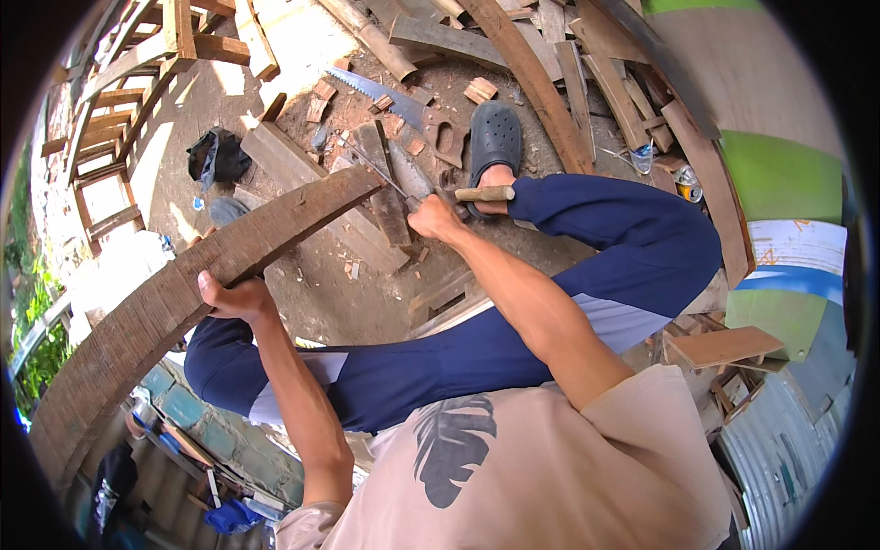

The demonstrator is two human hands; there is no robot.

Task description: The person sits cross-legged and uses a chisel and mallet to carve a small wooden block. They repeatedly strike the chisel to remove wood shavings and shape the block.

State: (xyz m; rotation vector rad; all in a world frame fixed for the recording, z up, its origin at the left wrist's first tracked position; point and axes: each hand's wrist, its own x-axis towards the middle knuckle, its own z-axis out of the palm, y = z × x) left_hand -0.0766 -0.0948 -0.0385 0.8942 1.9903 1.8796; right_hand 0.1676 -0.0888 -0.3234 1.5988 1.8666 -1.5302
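Note:
My left hand [240,299] is closed around the lower edge of a thick curved wooden beam [183,268], its thumb pressed against the near face. The beam slants from the lower left up to a cut end near the middle. In my right hand [436,220], closed by that end, is a slim tool with a long thin metal shaft [374,167]; its exact kind is unclear. Just right of this hand a round wooden handle [484,193] sticks out by my foot, its other end partly hidden. A handsaw [399,103] with a wooden grip lies on the ground beyond.
Boards [316,197] lie under the beam's end, among small wood offcuts [479,89]. Long planks [536,78] are heaped at the far right. A ladder-like wooden frame [110,119] stands far left. A black bag-like thing [218,156] rests on the dirt.

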